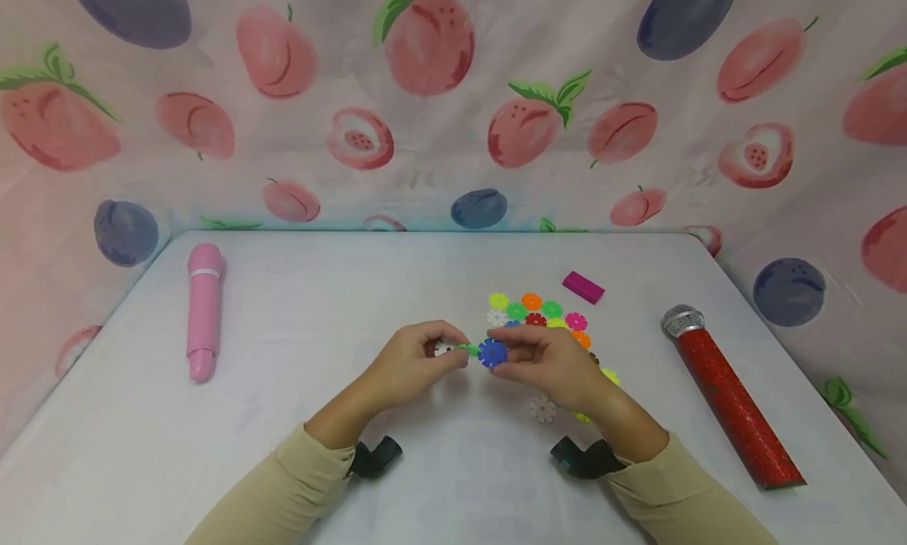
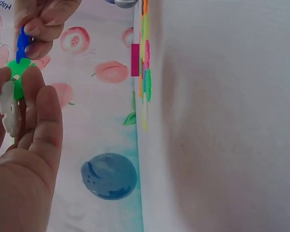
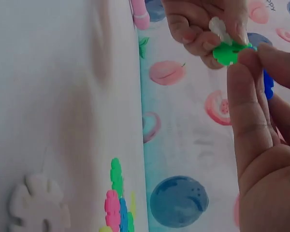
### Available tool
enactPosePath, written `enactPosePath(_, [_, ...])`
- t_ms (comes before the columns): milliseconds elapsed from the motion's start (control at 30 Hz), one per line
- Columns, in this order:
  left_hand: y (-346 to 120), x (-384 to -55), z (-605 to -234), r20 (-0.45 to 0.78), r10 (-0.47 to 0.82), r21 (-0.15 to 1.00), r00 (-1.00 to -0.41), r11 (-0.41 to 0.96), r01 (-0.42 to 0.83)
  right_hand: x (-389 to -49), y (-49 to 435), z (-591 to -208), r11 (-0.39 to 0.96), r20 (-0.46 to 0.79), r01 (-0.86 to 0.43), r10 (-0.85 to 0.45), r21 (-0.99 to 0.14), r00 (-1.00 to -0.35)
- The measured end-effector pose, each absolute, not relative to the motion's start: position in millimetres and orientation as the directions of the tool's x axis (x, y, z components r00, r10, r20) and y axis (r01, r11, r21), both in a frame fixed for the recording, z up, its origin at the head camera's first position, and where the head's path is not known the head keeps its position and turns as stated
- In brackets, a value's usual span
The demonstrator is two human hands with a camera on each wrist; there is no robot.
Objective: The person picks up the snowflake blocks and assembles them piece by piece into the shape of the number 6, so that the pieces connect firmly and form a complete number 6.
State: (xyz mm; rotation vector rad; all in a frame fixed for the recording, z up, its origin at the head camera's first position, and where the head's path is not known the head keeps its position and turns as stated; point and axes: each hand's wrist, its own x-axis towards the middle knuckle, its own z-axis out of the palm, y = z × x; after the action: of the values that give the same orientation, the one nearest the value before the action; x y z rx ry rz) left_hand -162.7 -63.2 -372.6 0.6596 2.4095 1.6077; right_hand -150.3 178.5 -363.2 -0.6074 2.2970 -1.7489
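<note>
One green disc [image 3: 225, 54], pinched in our left hand [image 1: 416, 357] above the middle of the table [image 1: 312, 293], touches the blue disc [image 1: 492, 353] our right hand [image 1: 556, 362] grips, so we should align their slots squarely and press gently.

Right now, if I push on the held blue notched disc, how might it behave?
The blue notched disc looks thin edge-on, so it is probably light. Its profile looks straight and unbent, suggesting it's fairly stiff. Its notched rim may help resist slipping.
</note>
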Motion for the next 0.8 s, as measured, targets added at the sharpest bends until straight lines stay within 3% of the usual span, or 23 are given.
enactPosePath(367, [-61.6,-160.3,-369.6,0.171,0.419,0.912,-0.892,0.275,0.304,-146.9,176.0,-362.5,0.24,0.196,-0.294,-0.361,-0.925,-0.912])
enactPosePath(800, [-54.4,-153.9,-368.7,0.218,0.384,0.921,-0.897,0.225,0.319,-144.6,173.0,-363.4,0.205,0.221,-0.31,-0.365,-0.929,-0.904])
